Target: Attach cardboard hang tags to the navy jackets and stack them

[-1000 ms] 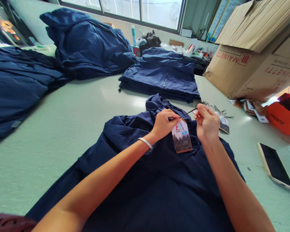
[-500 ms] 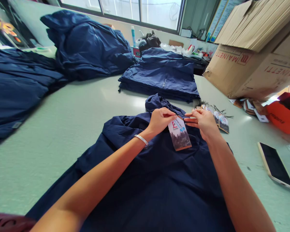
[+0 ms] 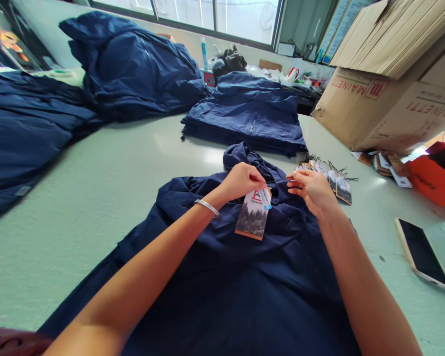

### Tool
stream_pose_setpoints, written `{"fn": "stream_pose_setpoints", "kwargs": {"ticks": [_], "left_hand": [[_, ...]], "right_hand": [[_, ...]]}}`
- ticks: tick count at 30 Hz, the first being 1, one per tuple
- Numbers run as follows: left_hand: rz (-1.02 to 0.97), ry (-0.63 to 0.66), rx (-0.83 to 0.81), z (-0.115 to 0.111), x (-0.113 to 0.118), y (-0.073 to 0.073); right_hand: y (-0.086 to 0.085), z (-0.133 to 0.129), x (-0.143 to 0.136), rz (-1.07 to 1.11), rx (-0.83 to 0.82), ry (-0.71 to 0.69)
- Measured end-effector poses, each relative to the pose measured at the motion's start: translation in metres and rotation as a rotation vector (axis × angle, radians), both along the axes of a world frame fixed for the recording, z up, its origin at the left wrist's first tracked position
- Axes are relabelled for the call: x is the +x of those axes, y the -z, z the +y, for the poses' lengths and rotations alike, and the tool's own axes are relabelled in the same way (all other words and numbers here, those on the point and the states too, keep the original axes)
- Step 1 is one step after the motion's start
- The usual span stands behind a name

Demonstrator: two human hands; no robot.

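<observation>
A navy jacket (image 3: 244, 287) lies spread on the table in front of me, its collar or hood end away from me. Above its neck, my left hand (image 3: 243, 182) pinches the top of a printed hang tag (image 3: 252, 217), which hangs down over the fabric. A thin black cord (image 3: 278, 181) runs from there, stretched across to my right hand (image 3: 311, 190), whose fingers are closed on its other end. Whether the cord passes through part of the jacket is hidden by my fingers.
Several more hang tags with black cords (image 3: 341, 187) lie right of the jacket. A phone (image 3: 424, 253) rests at the right. Folded navy jackets (image 3: 244, 116) are stacked behind, with navy garments heaped (image 3: 133, 74) at left. A cardboard box (image 3: 378, 109) stands back right.
My left hand has moved slightly left and down with the hang tag, which now hangs tilted the other way. The gap between my hands has widened, showing more cord.
</observation>
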State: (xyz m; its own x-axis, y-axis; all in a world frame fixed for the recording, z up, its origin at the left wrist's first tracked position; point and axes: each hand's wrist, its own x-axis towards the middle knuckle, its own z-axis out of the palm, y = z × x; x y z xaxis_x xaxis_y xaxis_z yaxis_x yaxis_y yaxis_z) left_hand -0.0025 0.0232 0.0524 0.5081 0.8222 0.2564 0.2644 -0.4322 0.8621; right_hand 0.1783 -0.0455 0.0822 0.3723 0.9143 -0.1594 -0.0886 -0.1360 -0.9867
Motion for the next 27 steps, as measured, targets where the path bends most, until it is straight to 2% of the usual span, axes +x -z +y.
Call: {"fn": "stream_pose_setpoints", "kwargs": {"ticks": [4, 9, 12, 16, 19, 21, 23, 27], "left_hand": [[0.129, 0.012, 0.2, 0.001, 0.003, 0.004], [0.233, -0.058, 0.315, 0.003, 0.004, 0.01], [0.311, -0.074, 0.349, 0.002, 0.005, 0.013], [0.367, -0.077, 0.391, 0.0, 0.007, 0.014], [0.391, -0.086, 0.431, -0.002, 0.009, 0.012], [0.395, -0.087, 0.45, -0.004, 0.009, 0.011], [0.383, -0.079, 0.462, -0.004, 0.009, 0.01], [0.347, -0.064, 0.459, -0.005, 0.008, 0.008]], "right_hand": [[0.01, 0.006, 0.005, 0.08, 0.045, 0.049], [0.023, 0.011, 0.014, 0.031, -0.027, -0.017], [0.028, 0.012, 0.022, -0.175, -0.005, -0.005], [0.027, 0.01, 0.025, -0.681, 0.248, 0.051], [0.025, 0.004, 0.016, -1.033, 0.386, -0.12], [0.024, 0.001, 0.009, -1.183, 0.371, -0.27], [0.026, -0.002, 0.002, -1.292, 0.307, -0.356], [0.027, -0.002, 0.0, -1.345, 0.215, -0.38]]}}
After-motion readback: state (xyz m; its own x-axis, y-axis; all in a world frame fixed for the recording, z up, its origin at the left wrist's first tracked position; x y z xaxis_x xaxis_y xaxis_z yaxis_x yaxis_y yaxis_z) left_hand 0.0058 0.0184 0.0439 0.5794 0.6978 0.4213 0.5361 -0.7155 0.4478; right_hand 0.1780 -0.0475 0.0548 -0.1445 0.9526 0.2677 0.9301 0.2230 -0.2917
